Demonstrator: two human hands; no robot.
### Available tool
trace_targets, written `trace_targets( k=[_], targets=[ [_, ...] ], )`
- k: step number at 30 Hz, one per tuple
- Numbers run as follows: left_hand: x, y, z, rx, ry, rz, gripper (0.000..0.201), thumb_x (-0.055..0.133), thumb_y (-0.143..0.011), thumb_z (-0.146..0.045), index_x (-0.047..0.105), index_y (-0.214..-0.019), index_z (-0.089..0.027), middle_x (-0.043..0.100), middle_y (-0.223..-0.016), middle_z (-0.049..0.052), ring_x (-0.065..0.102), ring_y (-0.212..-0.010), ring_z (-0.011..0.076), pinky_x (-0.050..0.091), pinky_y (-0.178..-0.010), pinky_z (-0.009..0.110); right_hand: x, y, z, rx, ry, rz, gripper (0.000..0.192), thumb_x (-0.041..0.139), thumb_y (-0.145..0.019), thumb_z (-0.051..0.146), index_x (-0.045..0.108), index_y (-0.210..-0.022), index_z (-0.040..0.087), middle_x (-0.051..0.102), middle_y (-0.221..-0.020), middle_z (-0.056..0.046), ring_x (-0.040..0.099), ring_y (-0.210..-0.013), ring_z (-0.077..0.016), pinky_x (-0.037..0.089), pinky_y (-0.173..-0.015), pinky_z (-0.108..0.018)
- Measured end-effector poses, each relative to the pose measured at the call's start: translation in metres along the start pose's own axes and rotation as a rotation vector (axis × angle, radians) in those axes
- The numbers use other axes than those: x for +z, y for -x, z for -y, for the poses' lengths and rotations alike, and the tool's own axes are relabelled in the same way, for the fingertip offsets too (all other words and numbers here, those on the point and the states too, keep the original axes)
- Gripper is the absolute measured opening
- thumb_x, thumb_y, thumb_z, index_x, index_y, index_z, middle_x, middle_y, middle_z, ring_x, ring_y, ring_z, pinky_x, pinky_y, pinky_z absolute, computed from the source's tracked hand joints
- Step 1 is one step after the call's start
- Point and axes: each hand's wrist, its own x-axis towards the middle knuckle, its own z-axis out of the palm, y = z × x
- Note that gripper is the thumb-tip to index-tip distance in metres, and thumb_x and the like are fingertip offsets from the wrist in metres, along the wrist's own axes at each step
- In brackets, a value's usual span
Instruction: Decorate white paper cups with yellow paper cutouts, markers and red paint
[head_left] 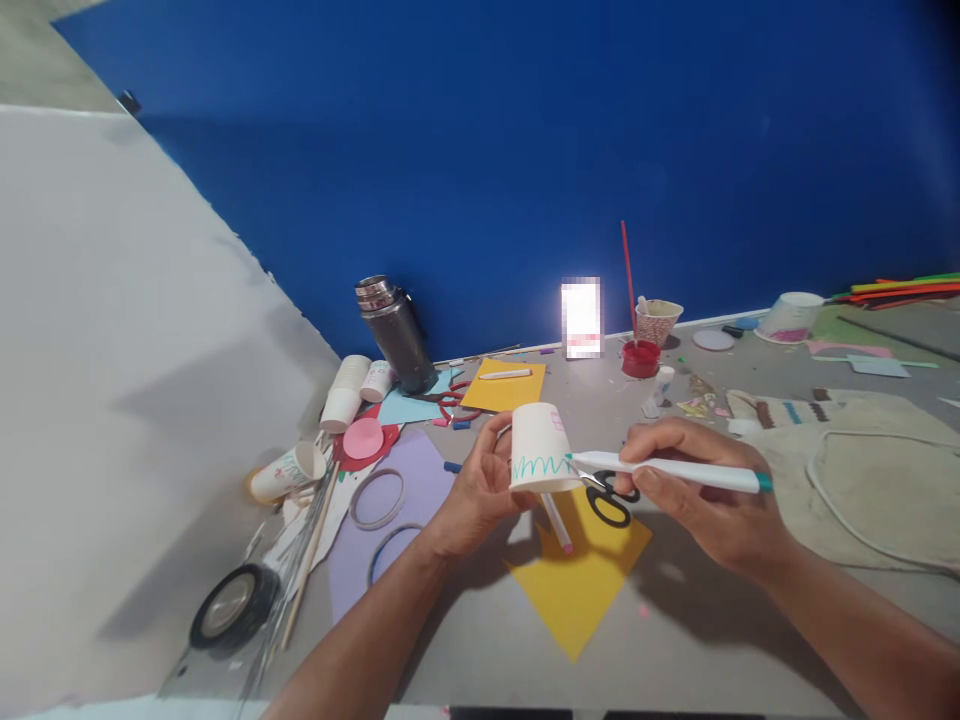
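The left hand [480, 490] grips one upturned white paper cup [541, 447] above the tabletop [465, 640], fingers curled round its side; the right hand [705, 500] is closed on one white marker [667, 468], its teal tip touching the cup's green zigzag line; beneath lie two yellow paper sheets [581, 590], one pair of black-handled scissors [611, 495] and one pink-tipped pen [556, 522]; one steel flask [394, 330] stands to the left by the blue wall, with four more paper cups [289, 472] lying on their sides near it.

Steel flask [391, 330], red paint pot [640, 358] — tape roll [232, 604]; black-handled scissors [611, 497]
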Motion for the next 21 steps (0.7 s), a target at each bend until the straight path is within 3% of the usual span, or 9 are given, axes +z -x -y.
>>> trace_targets(
  k=[10, 21],
  targets=[
    [0.0015, 0.0005, -0.0006, -0.008, -0.004, -0.007, 0.086, 0.096, -0.061, -0.017, 0.052, -0.132, -0.035, 0.065, -0.137, 0.005, 0.065, -0.119, 0.0251, 0.052, -0.098, 0.037, -0.0013, 0.0008, -0.0049, 0.021, -0.036, 0.101, 0.012, 0.066, -0.1, 0.033, 0.07, -0.093, 0.023, 0.073, -0.074, -0.002, 0.067, -0.064, -0.0166, 0.052, -0.059, -0.027],
    [0.0006, -0.001, 0.0021, 0.046, -0.078, 0.017, 0.077, 0.093, -0.064, -0.018, 0.055, -0.129, -0.036, 0.057, -0.146, 0.004, 0.057, -0.13, 0.0272, 0.049, -0.104, 0.042, 0.0014, -0.0015, -0.0011, -0.011, 0.075, -0.006, 0.011, 0.073, -0.095, 0.034, 0.074, -0.093, 0.023, 0.073, -0.072, -0.003, 0.069, -0.061, -0.0171, 0.05, -0.051, -0.025]
  ],
)
